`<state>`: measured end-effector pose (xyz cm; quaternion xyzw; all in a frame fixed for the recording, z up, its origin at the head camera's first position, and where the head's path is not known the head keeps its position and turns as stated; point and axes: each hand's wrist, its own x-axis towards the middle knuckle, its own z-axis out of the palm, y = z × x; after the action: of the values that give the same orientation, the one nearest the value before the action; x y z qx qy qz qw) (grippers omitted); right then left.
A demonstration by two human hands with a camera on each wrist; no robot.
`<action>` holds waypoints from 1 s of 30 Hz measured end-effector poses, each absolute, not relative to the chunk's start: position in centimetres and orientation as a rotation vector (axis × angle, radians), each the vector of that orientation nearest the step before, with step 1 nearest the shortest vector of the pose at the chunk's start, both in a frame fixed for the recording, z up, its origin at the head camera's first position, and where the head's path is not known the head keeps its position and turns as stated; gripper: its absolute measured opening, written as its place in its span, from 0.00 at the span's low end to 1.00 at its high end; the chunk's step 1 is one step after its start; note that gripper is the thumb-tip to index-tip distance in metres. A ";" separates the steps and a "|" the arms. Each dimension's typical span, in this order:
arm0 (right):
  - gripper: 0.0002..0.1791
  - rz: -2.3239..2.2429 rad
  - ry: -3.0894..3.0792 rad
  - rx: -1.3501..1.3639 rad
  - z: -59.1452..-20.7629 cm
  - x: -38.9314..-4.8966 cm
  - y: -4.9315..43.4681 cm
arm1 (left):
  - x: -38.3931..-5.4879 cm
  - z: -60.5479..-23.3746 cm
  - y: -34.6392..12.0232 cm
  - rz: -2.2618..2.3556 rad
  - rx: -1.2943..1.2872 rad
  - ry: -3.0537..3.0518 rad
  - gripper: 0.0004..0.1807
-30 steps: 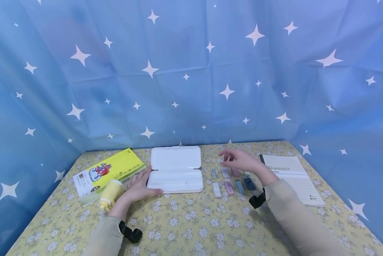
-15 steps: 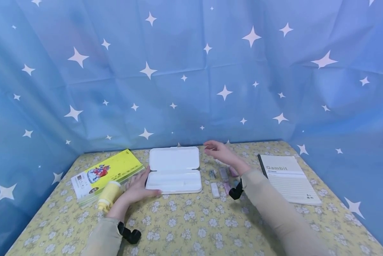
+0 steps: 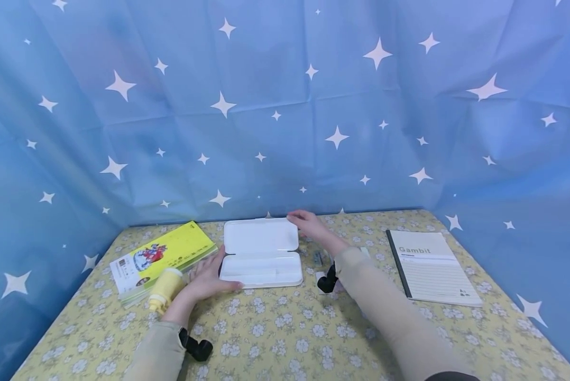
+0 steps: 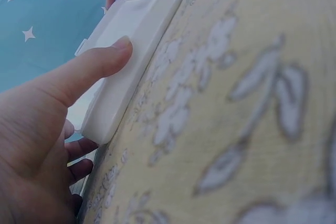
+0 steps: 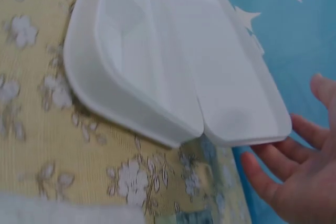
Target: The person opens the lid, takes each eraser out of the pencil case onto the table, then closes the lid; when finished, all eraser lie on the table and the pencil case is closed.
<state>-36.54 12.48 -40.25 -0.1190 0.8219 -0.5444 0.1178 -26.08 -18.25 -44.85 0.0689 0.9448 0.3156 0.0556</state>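
A white plastic pencil case (image 3: 249,278) lies open on the table, its lid (image 3: 261,235) folded back toward the curtain. My left hand (image 3: 209,280) grips the left end of the case; the left wrist view has the thumb (image 4: 113,59) on the front wall and the fingers round the end. At the lid's far right corner is my right hand (image 3: 311,227). Its fingers reach behind the lid edge in the right wrist view, while the thumb (image 5: 323,87) stands away. The case's divided tray holds nothing.
Left of the case lie yellow-covered books (image 3: 171,248) and a pale yellow bottle (image 3: 167,288). My right sleeve (image 3: 375,296) mostly hides several small eraser-like blocks, including a grey-blue one (image 3: 318,258). A Gambit notebook (image 3: 432,267) lies at right. A starry blue curtain (image 3: 285,132) hangs behind.
My right hand has moved left from above the small blocks to the lid's right corner, and its forearm now covers most of the blocks. The left hand has kept its place.
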 end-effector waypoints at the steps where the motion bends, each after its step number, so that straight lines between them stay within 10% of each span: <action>1: 0.30 -1.601 2.401 -0.340 -40.3 -36.6 12.4 | -26.1 -44.8 -18.2 0.960 0.209 2.868 0.69; 30: 0.23 -1.669 2.392 -0.354 -39.4 -36.2 12.3 | -26.0 -44.9 -18.1 0.960 0.197 2.902 0.70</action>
<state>-36.16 12.33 -39.40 -0.1199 0.8099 -0.5651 0.1016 -25.99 -18.10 -44.94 0.0642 0.9467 0.3131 0.0391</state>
